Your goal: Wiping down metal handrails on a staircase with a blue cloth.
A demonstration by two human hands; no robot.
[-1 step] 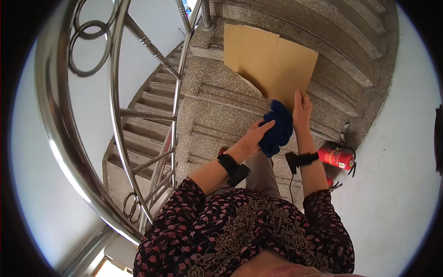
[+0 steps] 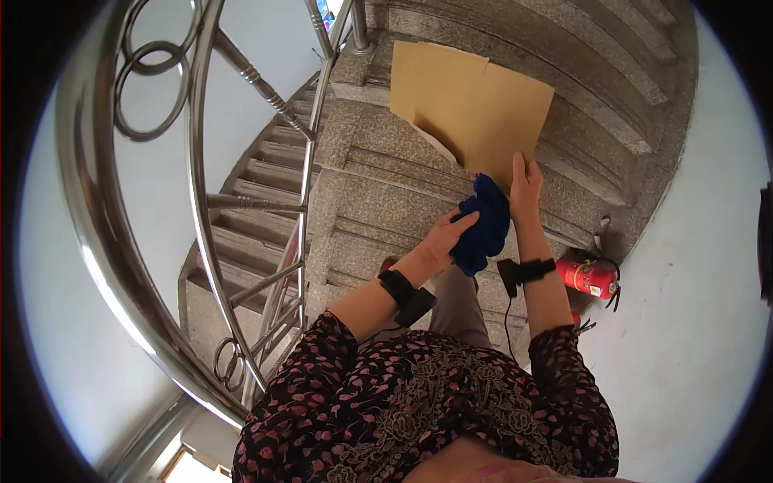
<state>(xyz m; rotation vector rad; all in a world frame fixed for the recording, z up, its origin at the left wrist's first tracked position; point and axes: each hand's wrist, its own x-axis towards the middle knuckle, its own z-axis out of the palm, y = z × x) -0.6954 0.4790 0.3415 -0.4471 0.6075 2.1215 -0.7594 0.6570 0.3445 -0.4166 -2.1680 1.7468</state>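
My left hand [image 2: 439, 243] grips a bunched dark blue cloth [image 2: 485, 229], its thumb lying over the top and the other fingers hidden beneath. To the right, my right hand [image 2: 526, 191] is closed on the lower right edge of a flat brown cardboard piece [image 2: 475, 97]. Its thumb shows on the upper face, while most of its fingers are out of sight. The cardboard extends forward over the stone steps, with its lower left edge bent. The cloth overlaps the cardboard's near corner, close to my right hand.
Speckled stone steps [image 2: 386, 193] rise ahead and to the right. A curved metal railing [image 2: 121, 294] runs along the left, with another flight [image 2: 270, 177] beyond it. A red fire extinguisher [image 2: 586, 278] stands beside the white wall [image 2: 684, 322] on the right.
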